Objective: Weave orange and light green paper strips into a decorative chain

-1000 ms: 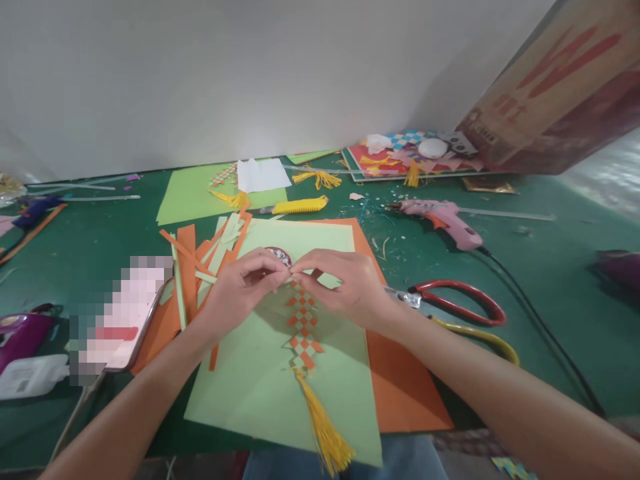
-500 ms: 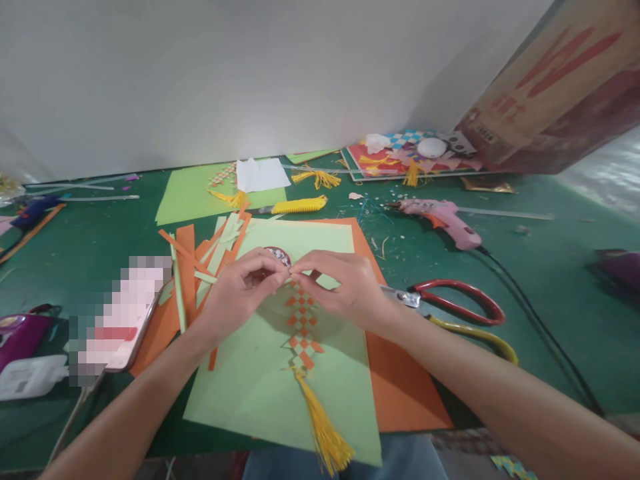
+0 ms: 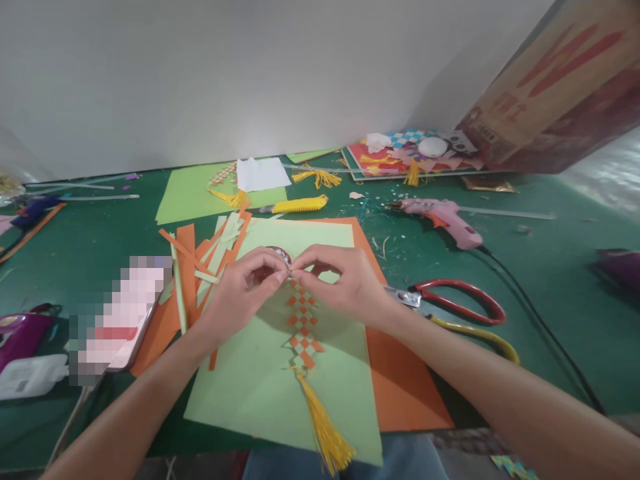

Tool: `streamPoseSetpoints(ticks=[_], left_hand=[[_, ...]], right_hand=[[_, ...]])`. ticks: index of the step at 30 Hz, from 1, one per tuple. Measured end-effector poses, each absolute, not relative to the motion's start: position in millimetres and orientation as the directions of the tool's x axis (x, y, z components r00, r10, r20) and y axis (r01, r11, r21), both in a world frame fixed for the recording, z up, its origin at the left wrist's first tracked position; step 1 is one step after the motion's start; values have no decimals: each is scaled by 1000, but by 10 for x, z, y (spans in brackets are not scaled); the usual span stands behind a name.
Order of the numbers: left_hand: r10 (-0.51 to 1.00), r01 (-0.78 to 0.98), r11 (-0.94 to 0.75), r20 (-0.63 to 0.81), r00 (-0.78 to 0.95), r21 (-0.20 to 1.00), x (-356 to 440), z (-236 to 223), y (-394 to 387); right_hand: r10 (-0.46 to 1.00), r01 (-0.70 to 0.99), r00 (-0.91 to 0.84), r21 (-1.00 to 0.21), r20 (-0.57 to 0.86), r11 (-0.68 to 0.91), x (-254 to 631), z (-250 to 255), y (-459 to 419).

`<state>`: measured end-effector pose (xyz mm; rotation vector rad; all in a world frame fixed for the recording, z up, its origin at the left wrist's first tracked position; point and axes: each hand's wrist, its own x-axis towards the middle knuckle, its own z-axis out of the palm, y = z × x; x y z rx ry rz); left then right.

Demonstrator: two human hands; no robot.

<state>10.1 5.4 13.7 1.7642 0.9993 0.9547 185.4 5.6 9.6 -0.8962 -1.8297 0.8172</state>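
Note:
My left hand (image 3: 245, 290) and my right hand (image 3: 345, 280) meet tip to tip, thumbs and forefingers pinched around something too small to make out. Just below the fingertips lies a woven paper strip (image 3: 303, 323) in orange and pale green checks; its upper end is hidden by my fingers. A yellow tassel (image 3: 325, 423) hangs from its lower end, reaching past the pale green paper sheet (image 3: 250, 393) beneath. Right behind my fingers a round, dark-red-rimmed piece (image 3: 281, 253) shows in part.
Loose paper strips (image 3: 186, 267) and a phone (image 3: 125, 313) lie left. An orange sheet (image 3: 405, 393) sits under the green one. Scissors (image 3: 460, 300) with red and yellow handles and a pink glue gun (image 3: 445, 220) are right. A yellow cutter (image 3: 300, 205) lies behind.
Both hands stay at the same spot, with only slight shifts of the fingers. The right hand's fingers arch a little higher. The woven strip and tassel lie as before.

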Motion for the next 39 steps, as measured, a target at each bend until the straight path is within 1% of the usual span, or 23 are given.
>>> streamPoseSetpoints(ticks=[3,6,11,15,21,25,28,30,32,36,39], left_hand=[[903,232,-301,198,382,925,95,134,52],[916,238,-284,189,353,929,91,130,44],[925,250,-299,216,313,921,99,124,32],[924,263,-313,228,308,913,104,114,28],[921,310,-334,238,309,890,94,115,36],[904,339,-381,271,330,860,96,123,33],[898,365,-408,295,328,837,105,123,27],[894,371,-421,310,324,827,108,119,25],[890,372,-431,320,326,822,108,114,25],[894,364,-418,306,328,832,102,114,25],[898,333,-392,279,339,857,99,126,20]], right_hand=[[872,184,-316,-878,374,443,1857,101,63],[885,152,-318,-903,341,402,1860,94,68],[866,185,-322,-872,382,453,1855,80,62],[823,270,-320,-787,470,554,1860,71,59],[691,383,-362,-576,626,722,1890,-11,72],[631,433,-382,-473,675,768,1890,-60,74],[614,441,-386,-446,689,779,1881,-69,67],[640,433,-379,-484,668,761,1874,-54,59],[699,404,-369,-571,613,714,1869,-24,54],[816,291,-354,-775,457,561,1869,44,63],[865,212,-348,-868,362,449,1875,69,83]])
